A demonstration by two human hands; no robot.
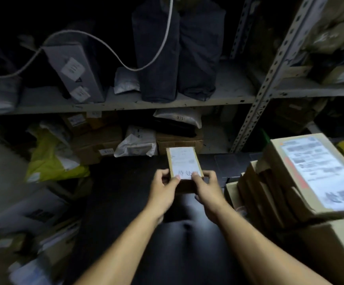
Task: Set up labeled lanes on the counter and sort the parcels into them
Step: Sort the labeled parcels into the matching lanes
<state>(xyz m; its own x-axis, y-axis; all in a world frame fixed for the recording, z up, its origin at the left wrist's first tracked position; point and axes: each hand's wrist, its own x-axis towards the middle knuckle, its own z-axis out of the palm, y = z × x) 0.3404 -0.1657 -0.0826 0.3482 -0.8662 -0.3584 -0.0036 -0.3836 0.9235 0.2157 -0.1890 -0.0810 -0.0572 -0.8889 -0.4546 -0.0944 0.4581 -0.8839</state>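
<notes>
At the centre of the frame, the left hand (165, 187) and right hand (206, 187) both pinch the near end of a small flat brown cardboard parcel with a white label (184, 162) over the dark surface (121, 194). Reading the handwritten label before choosing a lane seems wise.

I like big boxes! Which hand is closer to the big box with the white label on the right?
Right. The right hand grips the small parcel, on the side facing the big box; the left hand grips the far side.
</notes>
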